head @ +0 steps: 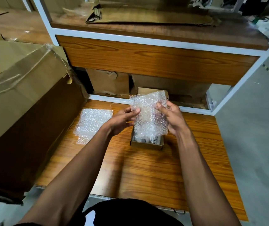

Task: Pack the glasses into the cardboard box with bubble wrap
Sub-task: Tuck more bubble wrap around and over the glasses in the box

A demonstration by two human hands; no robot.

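A sheet of bubble wrap (pixel 148 115) is held upright over a small open cardboard box (pixel 146 145) on the wooden table. My left hand (pixel 122 121) pinches its left edge between thumb and fingers. My right hand (pixel 171 118) pinches its right edge. At the bottom of the box, below the sheet, glass items (pixel 148 139) show; most of the box's inside is hidden by the wrap. The box's lid flap (pixel 142 91) stands up behind the sheet.
More bubble wrap sheets (pixel 93 123) lie on the table (pixel 146 173) to the left of the box. A large taped cardboard carton (pixel 24 111) stands at the left. Behind is a white-framed wooden shelf unit (pixel 155 57) with cardboard under it. Grey floor lies to the right.
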